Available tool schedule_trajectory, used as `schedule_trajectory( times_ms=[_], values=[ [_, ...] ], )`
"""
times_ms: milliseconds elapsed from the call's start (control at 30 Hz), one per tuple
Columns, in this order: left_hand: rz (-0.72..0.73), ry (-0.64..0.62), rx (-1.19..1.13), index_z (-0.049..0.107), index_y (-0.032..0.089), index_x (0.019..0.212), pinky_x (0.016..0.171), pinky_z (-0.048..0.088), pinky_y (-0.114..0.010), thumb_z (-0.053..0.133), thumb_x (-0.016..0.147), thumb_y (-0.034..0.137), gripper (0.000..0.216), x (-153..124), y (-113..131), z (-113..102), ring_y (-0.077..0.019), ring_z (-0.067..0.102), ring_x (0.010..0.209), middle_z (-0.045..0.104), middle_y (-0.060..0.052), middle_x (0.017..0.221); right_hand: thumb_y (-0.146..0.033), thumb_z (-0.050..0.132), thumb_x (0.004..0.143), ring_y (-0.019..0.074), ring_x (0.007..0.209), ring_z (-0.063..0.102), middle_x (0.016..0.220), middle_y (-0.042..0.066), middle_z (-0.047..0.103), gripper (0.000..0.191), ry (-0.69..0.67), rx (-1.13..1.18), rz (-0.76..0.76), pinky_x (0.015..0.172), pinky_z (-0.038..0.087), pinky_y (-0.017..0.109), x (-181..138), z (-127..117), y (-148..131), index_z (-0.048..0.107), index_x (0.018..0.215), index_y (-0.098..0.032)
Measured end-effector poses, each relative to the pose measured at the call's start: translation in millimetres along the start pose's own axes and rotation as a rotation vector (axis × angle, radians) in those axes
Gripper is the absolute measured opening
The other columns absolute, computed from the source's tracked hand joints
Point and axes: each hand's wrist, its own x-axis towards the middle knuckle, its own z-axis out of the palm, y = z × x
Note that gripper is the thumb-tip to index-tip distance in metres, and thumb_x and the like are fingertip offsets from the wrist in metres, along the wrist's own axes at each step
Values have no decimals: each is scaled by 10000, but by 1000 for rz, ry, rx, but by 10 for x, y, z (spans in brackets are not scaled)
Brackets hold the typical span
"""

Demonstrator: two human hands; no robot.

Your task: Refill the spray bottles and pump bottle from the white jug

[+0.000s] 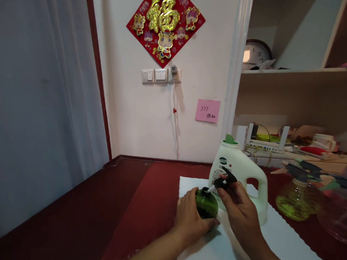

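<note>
My left hand (192,215) is wrapped round a small dark green bottle (206,204), which tilts a little over the white sheet. Between the fingers of my right hand (240,208) is a black pump head (226,180). Its pale tube runs down to the bottle's mouth; how deep it reaches inside is hidden. Just behind my hands stands a large pale green jug (234,157) with a handle on its right side. A green spout shows in the jug's open neck.
A white sheet (286,237) lies on the dark red table (131,211). To the right are a spray bottle with yellow-green liquid (298,201) and a pinkish clear bottle (343,217). Shelves behind hold a clock (255,52) and a white router (265,144).
</note>
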Motion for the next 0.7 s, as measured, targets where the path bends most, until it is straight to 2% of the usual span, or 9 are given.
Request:
schedule_trajectory(
  times_ms=[267, 433, 700],
  values=[
    [-26, -29, -20, 445, 132, 1472, 1137, 330, -486, 878, 556, 425, 1055, -20, 38, -40, -380, 473, 1315, 550, -167, 1441, -472, 635, 902, 307, 1211, 574, 1262, 85, 613, 411, 159, -34, -66, 1089, 387, 528, -64, -58, -34, 617, 1258, -268],
    [-31, -14, -37, 435, 132, 1482, 1141, 331, -482, 874, 557, 425, 1065, -17, 25, -26, -377, 471, 1319, 543, -169, 1450, -423, 621, 925, 305, 1207, 571, 1237, 84, 590, 391, 161, -69, -171, 1098, 376, 546, -89, -57, -67, 606, 1289, -281],
    [-63, -23, -59, 352, 140, 1541, 1163, 307, -496, 882, 547, 403, 1157, -23, 7, -10, -389, 419, 1373, 493, -176, 1509, -391, 601, 940, 297, 1180, 574, 1211, 74, 583, 389, 134, -128, -222, 1064, 403, 534, -100, -70, -56, 591, 1315, -289]
  ],
)
